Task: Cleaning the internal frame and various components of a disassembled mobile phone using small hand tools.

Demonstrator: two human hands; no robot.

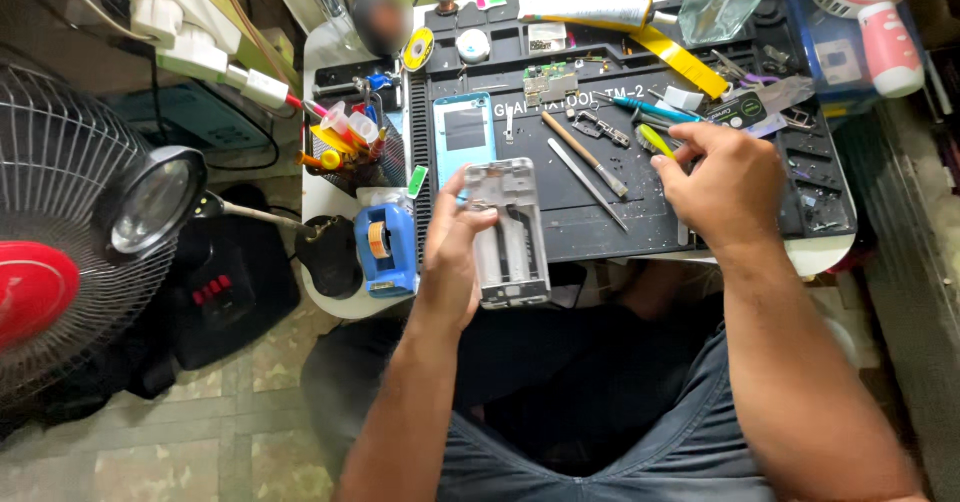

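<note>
My left hand [452, 252] grips an opened phone frame [512, 237], silver-grey with its inside facing up, held over the near edge of the black work mat [600, 232]. My right hand [722, 184] hovers over the mat's right side, fingers pinched near a yellow-green handled tool [655, 140]; I cannot tell if it holds anything. A light blue phone back panel [464, 132] lies on the mat just beyond the frame. A circuit board [549, 82] rests further back.
Tweezers and a wooden-handled tool [585, 154] lie mid-mat. A blue tape dispenser [384, 247] and a cup of tools [350, 142] stand left of the mat. A floor fan [50, 252] and a magnifier lamp [150, 202] sit far left. A glass bottle [718, 2] and a small pink fan [880, 22] stand at the back right.
</note>
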